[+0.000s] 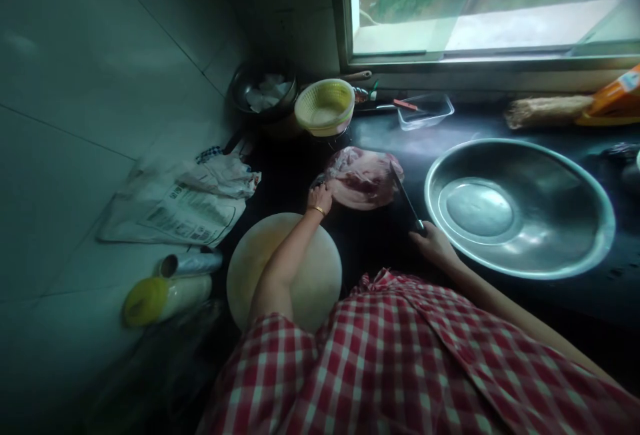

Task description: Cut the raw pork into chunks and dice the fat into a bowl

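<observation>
Knife [406, 200] in the right hand [434, 240], fingers gripping it, points away and leftward across meat [357, 178] the left hand [320, 196] clutches.

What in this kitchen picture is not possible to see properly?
Head view, dim light:
1. Knife handle: covered by the right hand.
2. Left hand fingertips: lost against the meat.
3. Orange container: cut off by right edge.
4. Pot contents: dark, blurred.

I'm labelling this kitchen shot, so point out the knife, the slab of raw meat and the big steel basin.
knife [404, 195], head view, middle of the dark blade.
slab of raw meat [359, 180], head view, its pink top face.
steel basin [565, 216], head view, bare inner wall on the right.
</observation>
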Motion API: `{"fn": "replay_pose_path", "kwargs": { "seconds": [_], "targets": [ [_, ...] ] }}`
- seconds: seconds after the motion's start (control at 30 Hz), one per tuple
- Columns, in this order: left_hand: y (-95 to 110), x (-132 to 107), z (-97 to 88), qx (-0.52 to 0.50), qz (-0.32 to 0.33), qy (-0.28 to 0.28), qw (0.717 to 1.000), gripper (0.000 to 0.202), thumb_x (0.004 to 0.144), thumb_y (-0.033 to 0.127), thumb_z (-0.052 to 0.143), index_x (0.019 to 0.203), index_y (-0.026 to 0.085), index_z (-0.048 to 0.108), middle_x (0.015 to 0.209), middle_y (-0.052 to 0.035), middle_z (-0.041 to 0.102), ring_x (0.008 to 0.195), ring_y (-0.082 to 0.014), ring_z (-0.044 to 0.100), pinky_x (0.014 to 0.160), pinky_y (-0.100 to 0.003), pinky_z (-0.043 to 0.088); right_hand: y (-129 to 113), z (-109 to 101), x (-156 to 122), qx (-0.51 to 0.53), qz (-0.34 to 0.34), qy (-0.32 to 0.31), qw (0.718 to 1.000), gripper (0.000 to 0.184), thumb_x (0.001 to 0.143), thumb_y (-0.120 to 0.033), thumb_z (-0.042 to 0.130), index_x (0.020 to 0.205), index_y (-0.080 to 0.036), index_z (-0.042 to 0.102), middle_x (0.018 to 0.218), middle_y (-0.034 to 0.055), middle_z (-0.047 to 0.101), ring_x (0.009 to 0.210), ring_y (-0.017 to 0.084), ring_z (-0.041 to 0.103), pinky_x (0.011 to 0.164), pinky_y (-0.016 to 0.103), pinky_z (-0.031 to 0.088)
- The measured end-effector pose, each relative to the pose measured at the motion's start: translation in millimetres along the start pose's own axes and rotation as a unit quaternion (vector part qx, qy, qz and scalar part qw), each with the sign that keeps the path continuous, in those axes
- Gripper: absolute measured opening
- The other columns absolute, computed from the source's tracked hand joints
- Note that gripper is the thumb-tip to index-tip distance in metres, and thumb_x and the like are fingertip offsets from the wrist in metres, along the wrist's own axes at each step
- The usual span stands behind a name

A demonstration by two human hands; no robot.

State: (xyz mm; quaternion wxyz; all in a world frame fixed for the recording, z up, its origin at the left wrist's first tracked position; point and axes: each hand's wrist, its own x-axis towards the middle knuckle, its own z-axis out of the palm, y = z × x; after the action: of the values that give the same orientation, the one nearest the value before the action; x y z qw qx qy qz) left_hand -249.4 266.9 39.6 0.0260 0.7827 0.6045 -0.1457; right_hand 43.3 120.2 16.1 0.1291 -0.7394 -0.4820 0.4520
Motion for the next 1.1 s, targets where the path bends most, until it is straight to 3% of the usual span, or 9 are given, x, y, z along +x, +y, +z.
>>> {"fn": "replay_pose_path", "kwargs": {
  "seconds": [0.17, 0.27, 0.43, 0.6, 0.7, 0.77, 0.83, 0.93, 1.1],
  "targets": [
    [7.1, 9.5, 6.7, -0.005, 0.149, 0.069, 0.986, 0.04, 0.087, 0.012, 0.036, 0.123, 0.021, 0.051, 0.132, -0.009, 0.043, 0.119, -0.0238, 0.037, 0.1, -0.041, 0.026, -3.9, 5.6, -12.2, 0.021, 0.019, 0.058, 0.998, 0.052, 0.073, -0.05, 0.04, 0.108, -0.012, 0.049, 0.086, 0.0014, 0.053, 0.062, -0.008, 0.032, 0.061, 0.004, 0.021],
    [8.2, 18.9, 12.0, 0.015, 0.204, 0.071, 0.976, 0.027, 0.086, 0.016, 0.04, 0.102, 0.014, 0.062, 0.109, -0.0106, 0.057, 0.114, -0.0217, 0.043, 0.106, -0.04, 0.018, -5.2, 9.0, -12.7, 0.008, 0.04, 0.046, 0.998, 0.055, 0.074, -0.048, 0.036, 0.116, -0.013, 0.045, 0.086, 0.0024, 0.052, 0.06, -0.007, 0.031, 0.061, 0.006, 0.021],
    [-0.2, 7.0, 11.7, 0.02, 0.235, -0.01, 0.972, 0.021, 0.078, 0.017, 0.048, 0.091, 0.01, 0.064, 0.091, -0.0114, 0.062, 0.095, -0.0215, 0.054, 0.091, -0.036, 0.035, 2.3, 20.0, 3.8, -0.014, 0.069, 0.039, 0.997, 0.057, 0.076, -0.048, 0.031, 0.118, -0.012, 0.045, 0.093, 0.006, 0.052, 0.06, -0.007, 0.026, 0.065, 0.009, 0.023],
    [4.6, -31.9, 16.1, 0.029, 0.212, -0.071, 0.974, 0.024, 0.081, 0.02, 0.045, 0.081, 0.009, 0.066, 0.083, -0.0136, 0.063, 0.088, -0.0227, 0.056, 0.085, -0.035, 0.038, 18.4, 31.5, 32.6, 0.001, 0.035, 0.047, 0.998, 0.065, 0.077, -0.047, 0.027, 0.127, -0.008, 0.039, 0.105, 0.0106, 0.05, 0.083, 0.002, 0.044, 0.088, 0.016, 0.038],
    [8.5, -49.7, 21.3, 0.02, 0.18, -0.1, 0.978, 0.02, 0.081, 0.022, 0.048, 0.077, 0.012, 0.065, 0.077, -0.0101, 0.063, 0.079, -0.0194, 0.058, 0.077, -0.031, 0.04, 26.6, 39.2, 40.9, -0.015, -0.018, 0.078, 0.997, 0.069, 0.076, -0.041, 0.029, 0.135, -0.005, 0.032, 0.123, 0.0128, 0.039, 0.115, 0.01, 0.039, 0.111, 0.025, 0.031],
    [8.3, -50.7, 19.8, 0.009, 0.136, -0.091, 0.987, 0.027, 0.087, 0.027, 0.041, 0.083, 0.013, 0.064, 0.08, -0.0088, 0.063, 0.077, -0.0179, 0.058, 0.073, -0.029, 0.042, 27.8, 43.0, 38.2, -0.061, -0.027, 0.076, 0.995, 0.074, 0.075, -0.04, 0.031, 0.14, -0.005, 0.024, 0.132, 0.0131, 0.028, 0.125, 0.016, 0.032, 0.114, 0.031, 0.028],
    [8.1, -41.0, 14.3, -0.03, 0.074, -0.032, 0.996, 0.034, 0.093, 0.03, 0.031, 0.091, 0.014, 0.061, 0.088, -0.0088, 0.063, 0.084, -0.0175, 0.058, 0.074, -0.028, 0.043, 22.9, 43.8, 32.2, -0.111, -0.041, 0.075, 0.99, 0.077, 0.075, -0.042, 0.033, 0.143, -0.009, 0.018, 0.136, 0.0121, 0.021, 0.125, 0.019, 0.03, 0.11, 0.034, 0.031],
    [12.5, -12.9, 7.1, -0.142, 0.014, 0.043, 0.989, 0.029, 0.091, 0.025, 0.035, 0.096, 0.014, 0.061, 0.097, -0.0082, 0.062, 0.092, -0.0165, 0.057, 0.082, -0.026, 0.043, 0.1, 38.4, 30.9, -0.174, -0.131, 0.105, 0.97, 0.071, 0.076, -0.045, 0.033, 0.141, -0.017, 0.025, 0.134, 0.0094, 0.025, 0.118, 0.017, 0.034, 0.103, 0.033, 0.035],
    [23.9, 33.2, 11.5, -0.252, 0.026, 0.042, 0.966, 0.038, 0.082, 0.006, 0.038, 0.113, 0.009, 0.059, 0.117, -0.0109, 0.056, 0.114, -0.0162, 0.048, 0.103, -0.025, 0.033, -75.6, 27.8, 77.5, -0.262, -0.306, 0.082, 0.911, 0.053, 0.082, -0.036, 0.023, 0.131, -0.023, 0.039, 0.128, 0.0067, 0.034, 0.114, 0.009, 0.034, 0.104, 0.025, 0.033]
  ]
}}
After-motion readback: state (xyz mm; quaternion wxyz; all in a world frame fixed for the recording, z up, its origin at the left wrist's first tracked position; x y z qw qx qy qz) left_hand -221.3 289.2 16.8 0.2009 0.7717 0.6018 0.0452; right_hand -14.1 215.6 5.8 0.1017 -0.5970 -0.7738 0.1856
